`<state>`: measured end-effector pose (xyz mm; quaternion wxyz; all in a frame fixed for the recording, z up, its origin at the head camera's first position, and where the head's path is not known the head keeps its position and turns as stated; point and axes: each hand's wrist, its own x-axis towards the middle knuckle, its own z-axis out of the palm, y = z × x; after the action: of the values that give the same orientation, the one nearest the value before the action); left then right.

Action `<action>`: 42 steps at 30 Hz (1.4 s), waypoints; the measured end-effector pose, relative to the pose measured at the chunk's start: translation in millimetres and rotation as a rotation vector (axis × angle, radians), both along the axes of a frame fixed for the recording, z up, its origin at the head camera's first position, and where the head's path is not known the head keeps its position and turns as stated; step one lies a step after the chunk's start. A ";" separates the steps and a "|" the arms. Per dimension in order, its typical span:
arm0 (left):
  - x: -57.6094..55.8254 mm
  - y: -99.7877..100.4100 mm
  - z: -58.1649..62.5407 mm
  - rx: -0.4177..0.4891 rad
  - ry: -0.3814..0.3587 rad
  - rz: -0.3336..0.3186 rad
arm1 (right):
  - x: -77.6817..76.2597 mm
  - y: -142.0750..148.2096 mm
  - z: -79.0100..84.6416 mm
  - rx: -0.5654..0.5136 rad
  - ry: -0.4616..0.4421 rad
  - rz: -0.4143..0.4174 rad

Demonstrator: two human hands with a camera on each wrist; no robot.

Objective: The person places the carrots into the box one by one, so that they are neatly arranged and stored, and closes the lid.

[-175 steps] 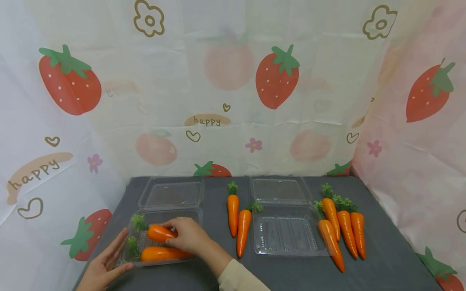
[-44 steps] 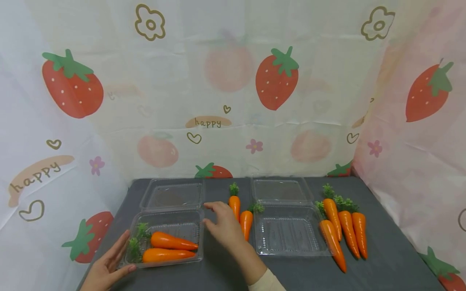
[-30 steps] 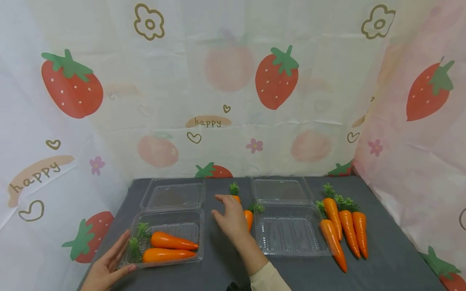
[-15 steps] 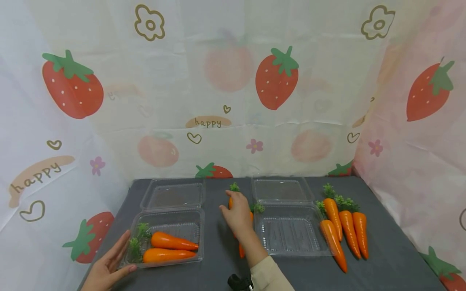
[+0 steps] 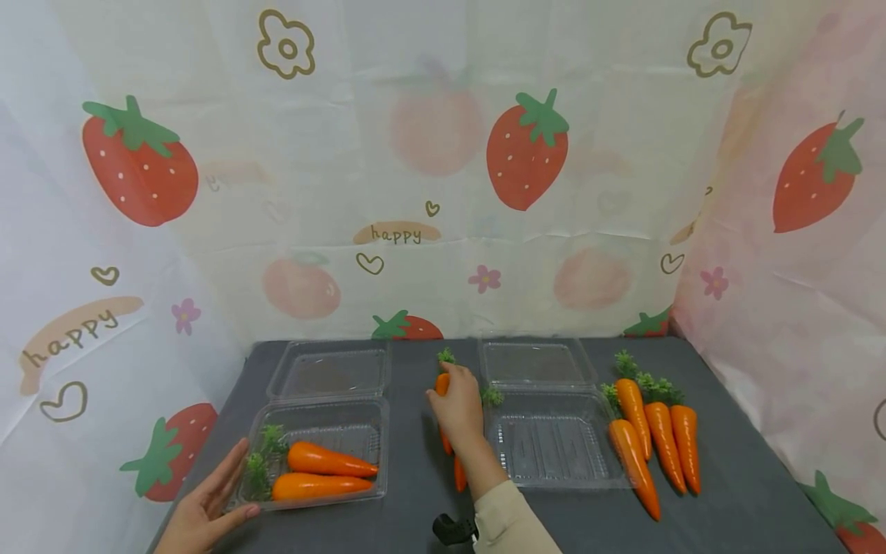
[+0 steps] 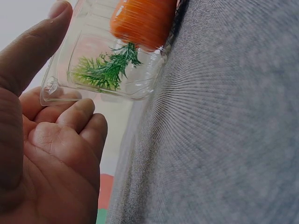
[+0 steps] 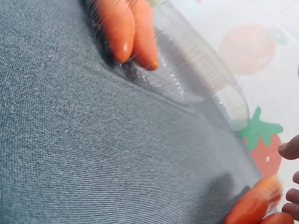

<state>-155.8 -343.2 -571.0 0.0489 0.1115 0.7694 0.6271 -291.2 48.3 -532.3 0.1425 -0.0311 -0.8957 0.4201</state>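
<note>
Two shiny orange carrots (image 5: 332, 458) with green tops lie side by side in the left clear plastic container (image 5: 382, 431). My left hand (image 5: 208, 500) rests at that container's left front corner, its fingers along the side and its thumb at the front. Between the containers, my right hand (image 5: 457, 404) is over two more carrots. One carrot (image 5: 443, 385) shows between thumb and index finger, below its green top; the second carrot (image 5: 460, 473) is mostly hidden under the hand. In the right wrist view, the thumb (image 7: 290, 148) stands apart from the fingers, above a carrot (image 7: 254, 205).
A second clear container (image 5: 547, 446) stands open at right with nothing in it. Several carrots (image 5: 657, 438) lie beside its right side. Both lids (image 5: 332, 369) are folded back toward the printed curtain. Grey cloth (image 5: 401, 523) covers the table.
A carrot my right hand held earlier now lies in the left container. That hand has moved right, to the carrots between the containers. My left hand has stayed at the corner.
</note>
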 end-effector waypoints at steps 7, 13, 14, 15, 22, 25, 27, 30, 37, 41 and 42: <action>-1.1 -1.3 -1.4 0.017 0.008 -0.010 | -6.2 1.0 -8.3 0.031 0.002 -0.049; -2.9 -3.8 -3.0 0.000 0.047 -0.018 | -10.0 0.3 -7.8 0.034 -0.025 -0.044; -3.1 -4.2 -3.3 -0.006 0.053 -0.018 | -10.5 0.0 -7.5 0.037 -0.029 -0.042; -3.4 -4.5 -3.5 -0.014 0.059 -0.016 | -10.8 -0.2 -7.2 0.045 -0.035 -0.037; -3.2 -6.3 -5.3 -0.024 0.070 -0.022 | -11.2 -1.7 -7.7 0.101 -0.045 -0.008; -2.6 -5.9 -4.9 -0.025 0.059 -0.018 | -10.6 -2.6 -8.9 0.111 -0.061 0.003; -2.2 -5.5 -4.6 -0.024 0.049 -0.016 | -10.3 -3.2 -9.5 0.117 -0.073 0.011; -2.1 -5.3 -4.1 -0.023 0.043 -0.017 | -10.8 -4.3 -11.3 0.146 -0.097 0.021; -3.1 -6.7 -4.8 -0.040 0.061 -0.021 | -13.4 -6.3 -12.9 0.200 -0.138 0.048; -3.2 -7.3 -5.8 -0.037 0.066 -0.024 | -14.4 -6.8 -12.5 0.208 -0.157 0.055; -3.1 -7.4 -6.0 -0.031 0.064 -0.026 | -14.6 -6.8 -12.5 0.211 -0.162 0.058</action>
<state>-158.9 -350.6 -577.0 0.0340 0.1407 0.7788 0.6103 -305.8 41.4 -544.8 0.0597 -0.0238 -0.9440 0.3236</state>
